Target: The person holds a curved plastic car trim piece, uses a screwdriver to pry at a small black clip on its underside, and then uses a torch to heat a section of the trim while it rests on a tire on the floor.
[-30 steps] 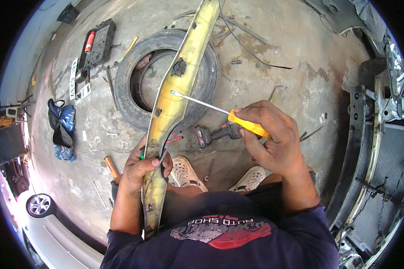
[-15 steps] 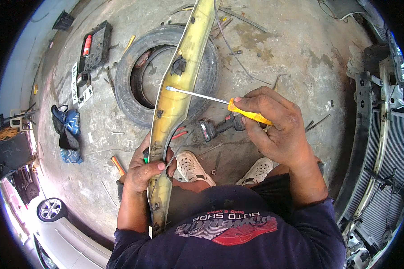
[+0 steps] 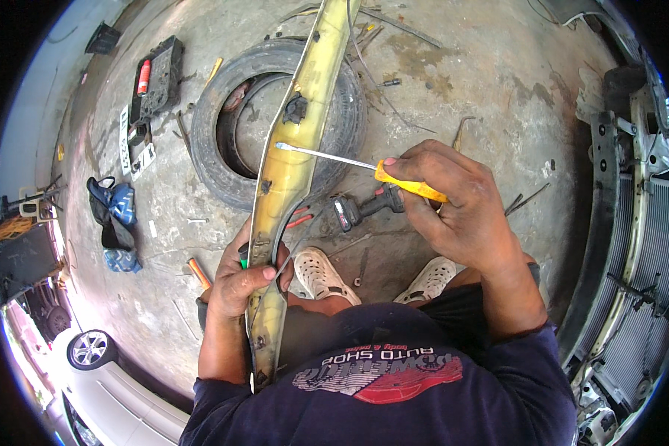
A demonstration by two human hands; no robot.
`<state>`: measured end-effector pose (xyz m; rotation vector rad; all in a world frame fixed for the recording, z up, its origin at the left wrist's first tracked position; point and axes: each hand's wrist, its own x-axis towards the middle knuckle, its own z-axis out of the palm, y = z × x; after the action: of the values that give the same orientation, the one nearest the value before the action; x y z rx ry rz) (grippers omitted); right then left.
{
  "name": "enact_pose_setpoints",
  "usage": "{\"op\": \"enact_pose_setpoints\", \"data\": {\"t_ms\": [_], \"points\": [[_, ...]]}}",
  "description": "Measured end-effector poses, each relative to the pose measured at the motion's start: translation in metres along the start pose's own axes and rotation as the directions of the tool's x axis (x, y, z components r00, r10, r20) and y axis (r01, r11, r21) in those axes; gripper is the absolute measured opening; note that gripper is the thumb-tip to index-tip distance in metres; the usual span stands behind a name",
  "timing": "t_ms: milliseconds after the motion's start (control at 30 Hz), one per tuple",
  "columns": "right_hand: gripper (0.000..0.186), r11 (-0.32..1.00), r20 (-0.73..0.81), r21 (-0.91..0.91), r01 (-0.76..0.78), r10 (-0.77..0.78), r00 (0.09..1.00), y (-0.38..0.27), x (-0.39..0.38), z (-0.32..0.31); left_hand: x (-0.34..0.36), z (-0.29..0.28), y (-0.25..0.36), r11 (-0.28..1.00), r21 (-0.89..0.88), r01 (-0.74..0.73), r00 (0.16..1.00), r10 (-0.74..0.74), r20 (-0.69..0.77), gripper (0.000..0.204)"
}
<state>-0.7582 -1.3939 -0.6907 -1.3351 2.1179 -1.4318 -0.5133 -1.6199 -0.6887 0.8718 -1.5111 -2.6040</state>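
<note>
A long, narrow car trim panel [image 3: 288,169], yellowish with dark smudges, runs from near my body up past the top edge. My left hand [image 3: 238,286] grips its lower part, thumb on the near face and fingers behind. A green-ended object [image 3: 244,257] shows beside that hand; its kind is hidden. In my right hand [image 3: 464,212], a flat-blade screwdriver [image 3: 334,157] is held by its yellow handle. Its metal tip lies over the panel's middle, seemingly touching it. A dark patch [image 3: 295,108] sits on the panel above the tip. A thin cord [image 3: 299,239] hangs near my left thumb.
Behind the panel a tyre [image 3: 215,82] lies on the concrete floor. A cordless drill [image 3: 357,210] is by my feet. A black tool case [image 3: 167,70] and blue-black bag [image 3: 115,223] are at left. A car front with radiator [image 3: 654,245] stands right, a light-coloured car [image 3: 126,401] lower left.
The view has shifted slightly. Both hands keep their holds, and the screwdriver tip stays at nearly the same spot on the panel.
</note>
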Motion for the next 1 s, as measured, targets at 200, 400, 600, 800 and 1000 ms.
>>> {"op": "enact_pose_setpoints", "data": {"t_ms": [200, 400, 600, 800, 1000], "points": [[0.038, 0.999, -0.022, 0.050, 0.000, 0.001, 1.000, 0.000, 0.001, -0.001, 0.005, -0.003, -0.003, 0.998, 0.048, -0.039, 0.999, 0.040, -0.026, 0.090], [0.042, 0.999, -0.052, 0.035, 0.027, -0.025, 0.998, 0.000, 0.002, -0.009, 0.006, -0.004, 0.002, 0.998, 0.025, -0.052, 0.997, 0.053, -0.051, 0.091], [0.041, 1.000, -0.017, 0.018, 0.000, 0.000, 1.000, -0.002, 0.002, -0.007, 0.005, -0.002, 0.001, 0.998, 0.032, -0.061, 0.996, 0.063, -0.060, 0.092], [0.037, 1.000, -0.032, 0.010, 0.029, -0.029, 0.999, -0.002, 0.003, -0.003, 0.003, -0.001, 0.002, 0.998, 0.025, -0.051, 0.998, 0.052, -0.043, 0.093], [0.038, 1.000, -0.036, 0.020, 0.003, -0.002, 0.999, -0.004, 0.002, -0.003, 0.000, -0.004, 0.004, 0.997, 0.071, -0.033, 0.999, 0.036, -0.035, 0.093]]}}
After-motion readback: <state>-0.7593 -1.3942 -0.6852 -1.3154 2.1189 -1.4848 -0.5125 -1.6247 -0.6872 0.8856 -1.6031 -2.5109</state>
